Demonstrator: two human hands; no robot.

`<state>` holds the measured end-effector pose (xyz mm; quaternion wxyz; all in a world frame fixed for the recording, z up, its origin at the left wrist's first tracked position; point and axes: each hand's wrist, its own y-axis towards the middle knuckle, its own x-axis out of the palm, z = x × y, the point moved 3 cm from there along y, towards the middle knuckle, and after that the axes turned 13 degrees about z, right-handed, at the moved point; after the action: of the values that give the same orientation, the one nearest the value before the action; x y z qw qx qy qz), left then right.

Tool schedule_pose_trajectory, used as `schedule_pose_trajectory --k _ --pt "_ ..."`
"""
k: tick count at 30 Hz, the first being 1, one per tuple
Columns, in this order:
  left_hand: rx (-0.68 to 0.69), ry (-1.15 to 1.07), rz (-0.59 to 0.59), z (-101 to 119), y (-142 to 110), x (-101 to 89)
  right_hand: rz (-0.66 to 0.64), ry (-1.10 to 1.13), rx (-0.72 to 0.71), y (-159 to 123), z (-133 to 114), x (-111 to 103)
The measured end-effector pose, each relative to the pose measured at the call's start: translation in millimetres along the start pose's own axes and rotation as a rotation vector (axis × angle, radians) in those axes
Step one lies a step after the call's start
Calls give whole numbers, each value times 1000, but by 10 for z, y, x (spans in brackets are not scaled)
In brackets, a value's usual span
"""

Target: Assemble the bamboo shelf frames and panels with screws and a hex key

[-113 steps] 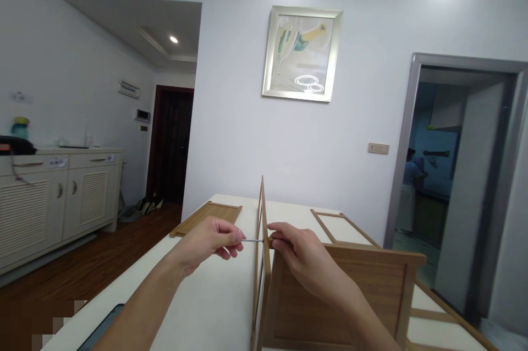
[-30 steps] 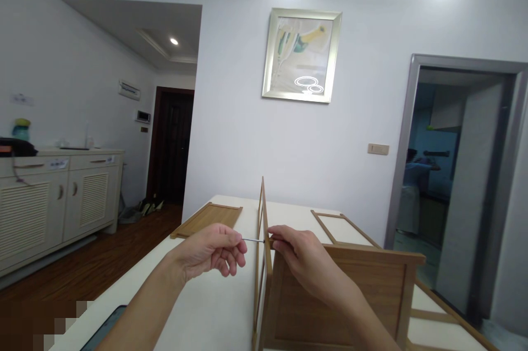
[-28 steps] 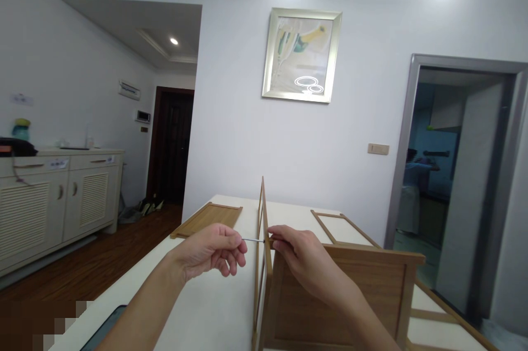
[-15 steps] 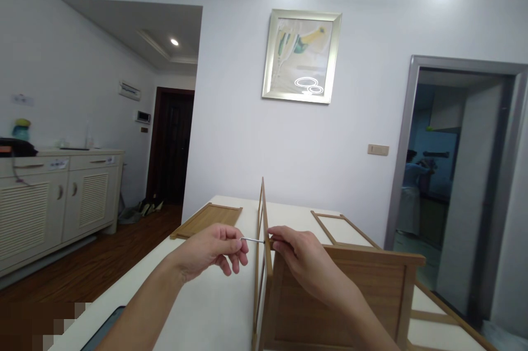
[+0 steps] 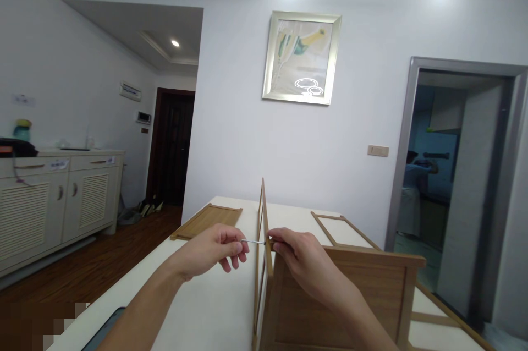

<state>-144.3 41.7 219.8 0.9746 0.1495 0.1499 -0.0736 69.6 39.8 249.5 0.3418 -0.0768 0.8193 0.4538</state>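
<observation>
A thin metal hex key (image 5: 253, 241) is pinched between the thumb and fingers of my left hand (image 5: 220, 252). Its far end meets the edge of an upright wooden frame (image 5: 268, 279), seen nearly edge-on. On the other side of that frame, my right hand (image 5: 307, 257) is closed with thumb and fingertips at the joint, gripping the frame's edge where a wooden panel (image 5: 346, 299) meets it. The panel stands at an angle to the frame, to the right. My right fingers cover part of the joint, and any screw there cannot be made out.
All this stands on a white table (image 5: 198, 307). A flat wooden panel (image 5: 210, 220) lies at the far left, and an open wooden frame (image 5: 334, 230) at the far right. A dark flat device (image 5: 103, 329) rests near the left edge. A person (image 5: 412, 191) is beyond the doorway.
My left fingers have curled slightly around the hex key, which has shifted a little. My right hand and the wooden parts hold their place.
</observation>
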Motion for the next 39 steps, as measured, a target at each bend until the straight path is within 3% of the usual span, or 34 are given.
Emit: schedule_pose_trajectory --k 9,26,32,36,39 --pt "78 150 41 39 -11 -18 -10 -3 6 -1 -7 -1" --pt "219 493 259 267 -88 40 -2 -13 5 1 7 1" --pt "159 475 280 159 -59 40 26 -47 -32 -12 4 -1" --pt "151 526 371 104 -17 -42 47 -55 -77 -19 -3 11" --pt "91 489 438 152 -67 -154 171 -37 -189 -42 -55 -46"
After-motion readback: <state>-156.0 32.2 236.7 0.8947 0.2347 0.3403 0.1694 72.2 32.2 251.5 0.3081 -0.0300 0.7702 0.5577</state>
